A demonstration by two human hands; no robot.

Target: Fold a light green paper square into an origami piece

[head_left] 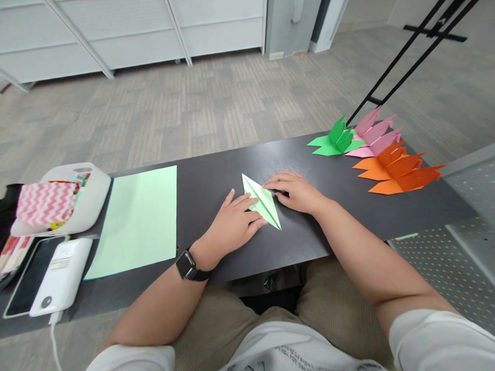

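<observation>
A pale green folded paper [265, 204], shaped like a long diamond with a crease down its middle, lies on the dark table in front of me. My left hand [236, 221], with a black watch on the wrist, rests over its left side, fingers spread and laid on the paper. From the right, my right hand [293, 191] touches the paper's upper right edge with its fingertips. Its fingers are stretched out and the thumb sits apart below them. The left fingers cover part of the paper's left edge.
Flat pale green sheets [140, 220] lie to the left. Beyond them are a white basket [98, 195], a white power bank [65, 273] with a cable, and a phone [24, 291]. Green [338, 139], pink [376, 133] and orange paper cranes [394, 171] stand at the right on the table [315, 234].
</observation>
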